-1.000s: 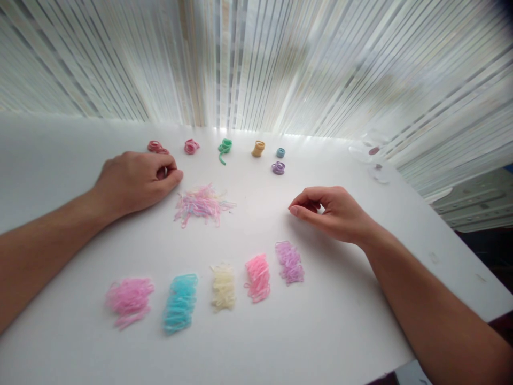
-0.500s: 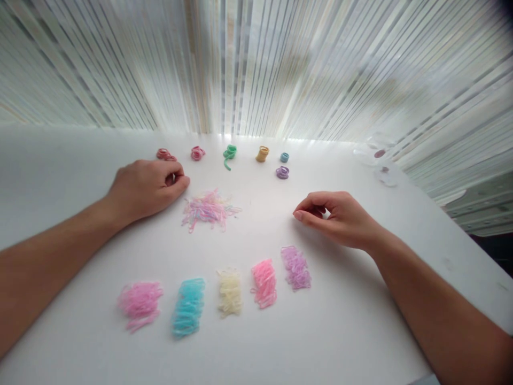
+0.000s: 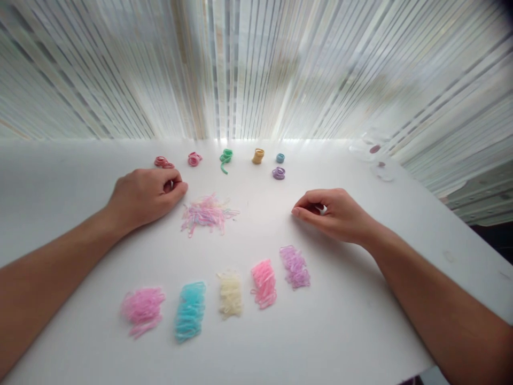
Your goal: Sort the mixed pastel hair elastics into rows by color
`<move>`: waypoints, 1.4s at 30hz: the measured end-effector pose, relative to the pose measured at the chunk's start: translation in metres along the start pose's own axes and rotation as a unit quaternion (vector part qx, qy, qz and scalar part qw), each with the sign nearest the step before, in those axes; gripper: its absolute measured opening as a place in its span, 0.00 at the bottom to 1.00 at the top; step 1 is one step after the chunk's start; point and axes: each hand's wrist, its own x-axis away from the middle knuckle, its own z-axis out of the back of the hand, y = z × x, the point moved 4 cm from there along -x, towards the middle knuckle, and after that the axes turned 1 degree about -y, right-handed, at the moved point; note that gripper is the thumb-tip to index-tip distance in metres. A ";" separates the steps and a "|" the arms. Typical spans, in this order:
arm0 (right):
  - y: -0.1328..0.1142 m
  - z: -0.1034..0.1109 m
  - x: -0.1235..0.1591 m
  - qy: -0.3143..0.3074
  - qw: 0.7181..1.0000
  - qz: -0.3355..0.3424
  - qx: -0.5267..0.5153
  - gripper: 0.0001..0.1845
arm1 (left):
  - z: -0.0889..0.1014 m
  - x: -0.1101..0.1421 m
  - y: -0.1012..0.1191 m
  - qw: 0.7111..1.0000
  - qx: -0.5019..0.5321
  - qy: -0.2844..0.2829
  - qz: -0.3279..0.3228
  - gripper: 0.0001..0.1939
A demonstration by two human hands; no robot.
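Observation:
My left hand (image 3: pixel 146 197) rests on the white table with its fingers curled and the thumb against the index finger; nothing shows in it. Just right of it lies a mixed heap of pastel rubber bands (image 3: pixel 208 214), not touched. My right hand (image 3: pixel 336 214) rests on its side to the right of the heap, thumb and fingertips together, nothing visible between them. Nearer to me are sorted piles of rubber bands: orchid pink (image 3: pixel 143 310), turquoise (image 3: pixel 190 312), cream (image 3: pixel 230 295), bright pink (image 3: pixel 264 283) and lilac (image 3: pixel 295 266).
Along the table's (image 3: pixel 320 331) far side sit small coils: a red coil (image 3: pixel 162 162) behind my left hand, a pink coil (image 3: pixel 194 159), a green coil (image 3: pixel 226 156), a gold coil (image 3: pixel 258 156), a blue coil (image 3: pixel 280 158) and a purple coil (image 3: pixel 278 173). Clear plastic pieces (image 3: pixel 380 170) lie far right, before a striped curtain (image 3: pixel 248 69).
The camera view has shifted slightly. Both hands keep their poses, and the piles and coils stay in place.

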 end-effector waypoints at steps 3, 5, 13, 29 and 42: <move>0.001 0.000 0.000 0.009 1.000 0.005 0.006 0.12 | 0.000 -0.001 -0.001 1.000 0.004 0.002 -0.001 0.19; 0.002 0.000 0.000 0.017 1.000 0.007 0.009 0.13 | 0.000 -0.001 -0.001 1.000 0.005 0.007 0.001 0.19; 0.011 0.001 0.000 0.062 0.998 -0.019 0.022 0.20 | 0.000 0.000 0.000 1.000 0.001 0.003 0.009 0.19; -0.032 -0.013 -0.053 0.071 0.985 -0.073 -0.140 0.17 | -0.005 -0.001 0.000 1.000 0.022 0.020 0.000 0.19; -0.047 -0.074 -0.107 0.008 0.970 0.031 -0.241 0.16 | -0.006 0.003 -0.002 0.998 0.049 0.028 -0.011 0.15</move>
